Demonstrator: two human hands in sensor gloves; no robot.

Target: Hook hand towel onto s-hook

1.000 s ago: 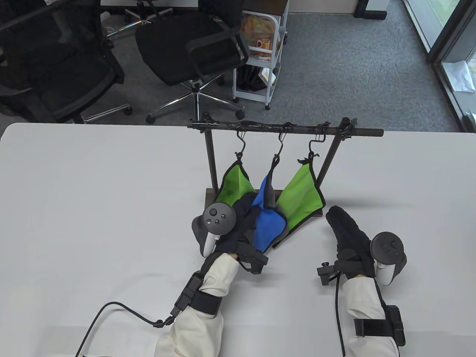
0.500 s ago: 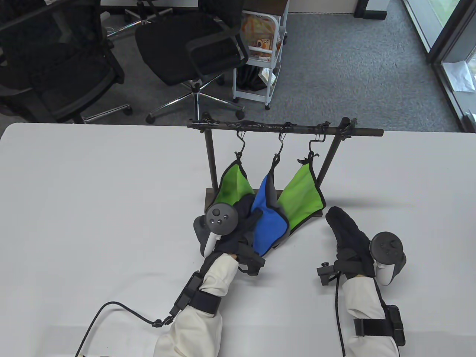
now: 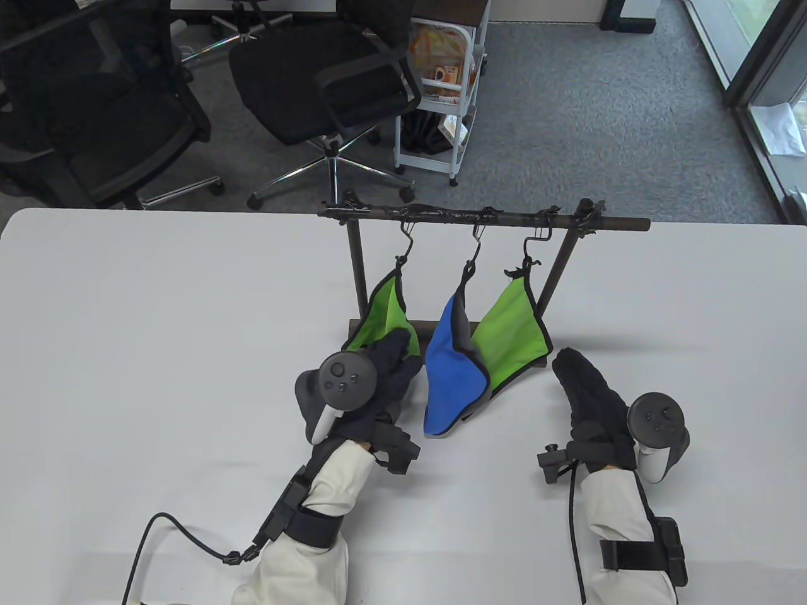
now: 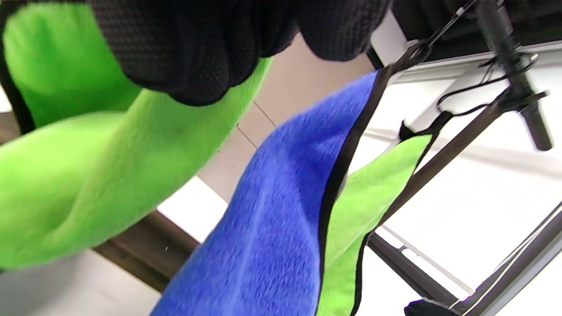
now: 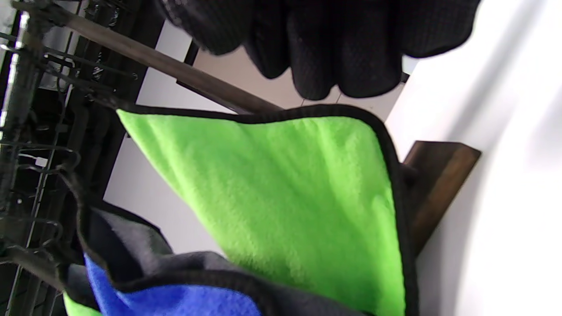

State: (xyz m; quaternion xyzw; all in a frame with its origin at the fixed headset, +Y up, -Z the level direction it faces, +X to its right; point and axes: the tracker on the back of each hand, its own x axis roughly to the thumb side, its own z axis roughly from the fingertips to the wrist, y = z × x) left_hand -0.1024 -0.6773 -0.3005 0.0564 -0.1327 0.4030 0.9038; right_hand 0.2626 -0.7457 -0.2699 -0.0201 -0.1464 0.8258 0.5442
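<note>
The left hand in its black sensor glove reaches forward from the near edge of the white table, forearm angled up and to the right, its fingers stretched out loosely together and lying over the lower part of the left bright green hand towel; whether they pinch the cloth or only rest against it I cannot tell; the round tracker sits on the back of the hand, tilted to the left. The right hand lies flat on the table just right of the rack's dark wooden base, fingers straight and together, pointing up and slightly left, holding nothing. The blue hand towel with black trim hangs by its corner from the middle metal s-hook on the dark horizontal rail, its lower end trailing onto the table between the two hands; the right bright green hand towel hangs from the third hook, partly behind the blue one.
</note>
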